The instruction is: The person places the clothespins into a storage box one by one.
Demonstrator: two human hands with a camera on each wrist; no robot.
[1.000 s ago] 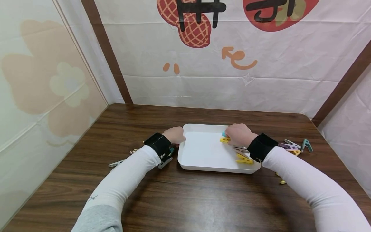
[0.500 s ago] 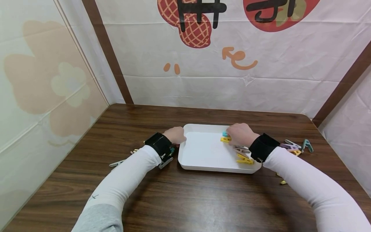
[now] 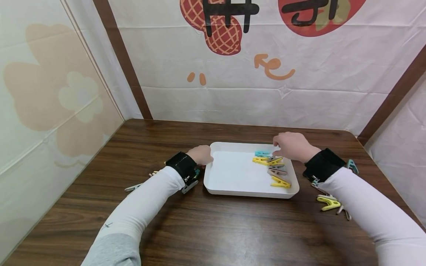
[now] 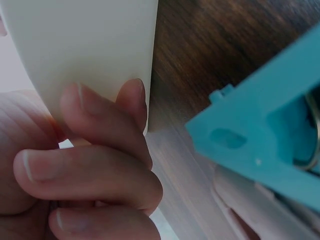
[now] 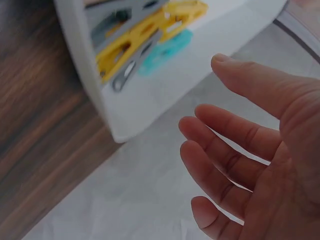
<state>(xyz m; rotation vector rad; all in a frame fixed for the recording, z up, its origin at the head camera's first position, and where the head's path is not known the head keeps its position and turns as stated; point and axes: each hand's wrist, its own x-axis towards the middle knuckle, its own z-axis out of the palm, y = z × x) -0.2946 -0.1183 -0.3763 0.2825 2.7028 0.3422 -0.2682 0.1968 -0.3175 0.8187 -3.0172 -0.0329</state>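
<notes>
Clothespins of yellow, turquoise and grey plastic [image 3: 283,183]: one cluster lay in the shallow white rectangular plastic tray [image 3: 233,177], centre of frame. Outside it, on the dark wood-grain table [image 3: 246,229], lay a yellow-green plastic clothespin [image 3: 334,204] among others, right of frame, and a pale grey plastic clothespin [image 3: 134,187], left, with more half hidden by my white left sleeve [image 3: 139,207]. Status, as I judged it: part done, both outer groups left; no exact count possible. Left hand [image 3: 200,155]: fingers curled round the tray's left wall. Right hand [image 3: 293,146]: fingers loosely parted, holding nothing, near the tray's upper right corner. Writing: thick black lettering [image 3: 229,8] on the white printed wall cloth [image 3: 226,103], top of frame, was cut off and unreadable; I made out no brand or label.
</notes>
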